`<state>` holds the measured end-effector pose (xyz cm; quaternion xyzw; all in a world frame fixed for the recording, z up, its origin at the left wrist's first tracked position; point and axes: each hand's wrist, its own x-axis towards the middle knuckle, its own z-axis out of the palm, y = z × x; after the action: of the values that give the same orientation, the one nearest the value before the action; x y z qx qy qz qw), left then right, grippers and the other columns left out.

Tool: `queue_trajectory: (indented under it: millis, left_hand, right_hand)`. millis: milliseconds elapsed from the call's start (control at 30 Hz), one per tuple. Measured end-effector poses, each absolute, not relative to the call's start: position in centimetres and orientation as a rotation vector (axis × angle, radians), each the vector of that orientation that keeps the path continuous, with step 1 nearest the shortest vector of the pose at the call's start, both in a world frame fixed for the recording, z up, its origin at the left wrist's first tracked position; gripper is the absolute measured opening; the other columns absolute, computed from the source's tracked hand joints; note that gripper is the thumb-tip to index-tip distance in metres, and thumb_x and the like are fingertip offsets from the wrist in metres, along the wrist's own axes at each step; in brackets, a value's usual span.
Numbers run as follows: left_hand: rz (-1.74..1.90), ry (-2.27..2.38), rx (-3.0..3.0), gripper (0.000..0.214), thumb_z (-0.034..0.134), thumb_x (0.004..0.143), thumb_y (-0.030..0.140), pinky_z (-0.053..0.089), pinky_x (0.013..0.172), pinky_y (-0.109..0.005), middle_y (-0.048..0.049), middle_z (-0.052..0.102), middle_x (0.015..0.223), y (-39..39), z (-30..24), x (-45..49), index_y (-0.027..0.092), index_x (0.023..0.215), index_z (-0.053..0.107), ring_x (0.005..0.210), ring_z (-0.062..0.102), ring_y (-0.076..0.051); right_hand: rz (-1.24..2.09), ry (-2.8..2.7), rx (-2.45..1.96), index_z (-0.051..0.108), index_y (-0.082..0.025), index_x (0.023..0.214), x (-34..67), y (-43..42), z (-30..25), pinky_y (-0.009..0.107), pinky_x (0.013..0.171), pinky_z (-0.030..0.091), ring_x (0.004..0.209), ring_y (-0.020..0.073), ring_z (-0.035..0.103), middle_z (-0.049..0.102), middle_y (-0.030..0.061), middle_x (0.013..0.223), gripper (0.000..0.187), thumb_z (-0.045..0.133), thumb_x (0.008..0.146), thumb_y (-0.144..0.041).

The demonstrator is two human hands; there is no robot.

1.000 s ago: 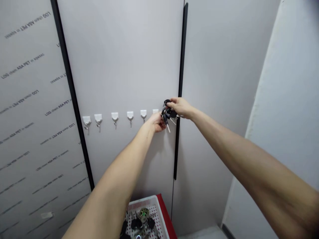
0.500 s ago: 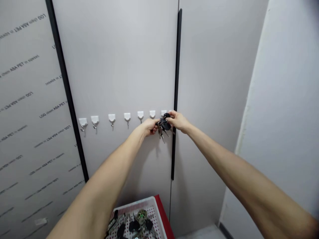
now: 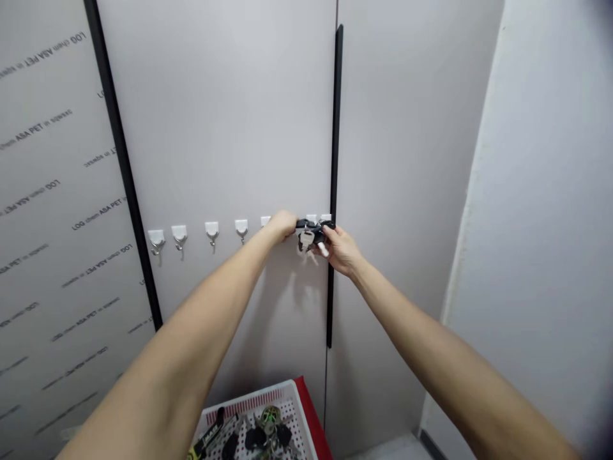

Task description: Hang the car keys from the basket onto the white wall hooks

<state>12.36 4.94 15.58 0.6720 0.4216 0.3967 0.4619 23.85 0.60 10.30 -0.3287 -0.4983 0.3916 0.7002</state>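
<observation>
Holding a key bunch [image 3: 310, 234] pinched between left hand [image 3: 282, 224] and right hand [image 3: 341, 250] at the right end of the white hooks [image 3: 211, 229] on the door [image 3: 215, 128], five hooks bare, more keys [image 3: 268, 436] in the basket [image 3: 249, 401].

"LOG chem ASA PET" on left panel [image 3: 62, 172]

Key bunch [image 3: 311, 235], black fobs, silver blades hanging down.
</observation>
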Motion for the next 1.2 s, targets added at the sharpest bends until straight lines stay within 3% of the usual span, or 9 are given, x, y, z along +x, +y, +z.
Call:
queue_trajectory:
  millis: [100,233,300,433,567,733,967,1100,1200]
  left_hand:
    - [0.983,1.128,1.861,0.024,0.050,0.059,0.015,0.011,0.030,-0.016,0.0058,0.027,0.027,3.7,14.8,12.1,0.014,0.038,0.038,0.025,0.021,-0.003]
    - [0.910,0.888,2.061,0.019,0.046,0.062,0.031,0.016,0.030,-0.016,0.0065,0.030,0.031,2.3,14.4,12.4,0.015,0.053,0.046,0.027,0.024,-0.004]
    - [0.888,0.904,2.247,0.020,0.052,0.056,0.034,0.019,0.032,-0.016,0.0060,0.032,0.034,2.1,14.5,12.8,0.015,0.052,0.047,0.030,0.027,-0.004]
    - [0.946,1.071,2.593,0.014,0.061,0.042,0.017,0.024,0.038,-0.016,0.0047,0.041,0.041,2.3,15.1,13.2,0.015,0.047,0.048,0.040,0.038,-0.006]
    - [0.927,1.119,2.428,0.013,0.057,0.047,0.014,0.020,0.034,-0.017,0.0055,0.036,0.034,2.8,16.0,12.5,0.015,0.042,0.045,0.032,0.032,-0.004]
    - [0.964,1.052,2.220,0.017,0.058,0.048,0.015,0.015,0.033,-0.018,0.0057,0.030,0.028,3.2,17.3,12.3,0.014,0.039,0.043,0.029,0.025,-0.003]
    - [1.115,1.337,2.561,0.018,0.056,0.047,0.013,0.028,0.048,-0.017,0.0029,0.033,0.035,4.1,17.7,13.2,0.016,0.037,0.041,0.053,0.044,-0.012]
    - [1.302,1.383,2.478,0.023,0.055,0.045,0.012,0.031,0.057,-0.020,0.0007,0.035,0.038,4.7,17.4,13.4,0.016,0.033,0.036,0.065,0.046,-0.016]
    - [1.397,1.395,2.387,0.017,0.053,0.047,0.016,0.031,0.057,-0.020,0.0008,0.038,0.039,4.8,18.0,12.7,0.017,0.037,0.040,0.063,0.046,-0.015]
  right_hand:
    - [0.904,-1.048,-0.725,0.040,-0.020,0.065,24.0,0.4,10.6,0.018,0.043,0.040,0.042,0.0044,0.045,0.048,-0.0065,0.052,0.008,0.047,0.062,-0.023]
    - [0.787,-1.009,-0.806,0.040,-0.017,0.061,23.7,0.6,11.7,0.015,0.037,0.035,0.038,0.0036,0.042,0.045,-0.0072,0.046,0.009,0.048,0.060,-0.013]
    - [0.724,-1.011,-0.858,0.039,-0.016,0.060,23.2,0.6,12.4,0.015,0.036,0.034,0.037,0.0035,0.041,0.044,-0.0072,0.044,0.010,0.047,0.059,-0.011]
    - [0.610,-1.142,-1.025,0.040,-0.016,0.063,23.0,0.5,13.2,0.017,0.034,0.035,0.037,0.0057,0.045,0.047,-0.0049,0.049,0.004,0.044,0.062,-0.016]
    - [0.432,-1.179,-0.994,0.039,-0.018,0.072,23.8,0.8,12.6,0.015,0.033,0.034,0.040,0.0048,0.048,0.052,-0.0016,0.067,0.010,0.041,0.064,-0.024]
    - [0.508,-1.243,-0.816,0.034,-0.020,0.078,24.5,2.0,11.0,0.016,0.041,0.040,0.046,0.0032,0.050,0.050,-0.0003,0.087,0.017,0.037,0.066,-0.032]
    - [0.332,-1.336,-0.792,0.037,-0.019,0.077,25.1,3.5,9.1,0.020,0.054,0.042,0.054,0.0053,0.051,0.050,-0.0025,0.072,0.016,0.039,0.065,-0.030]
    - [0.351,-1.267,-0.781,0.037,-0.019,0.077,24.9,3.6,7.6,0.020,0.058,0.041,0.059,0.0059,0.051,0.051,-0.0007,0.076,0.016,0.037,0.066,-0.030]
    - [0.351,-1.282,-0.774,0.037,-0.019,0.078,25.1,3.4,7.5,0.020,0.056,0.041,0.058,0.0057,0.051,0.051,-0.0003,0.078,0.016,0.038,0.066,-0.031]
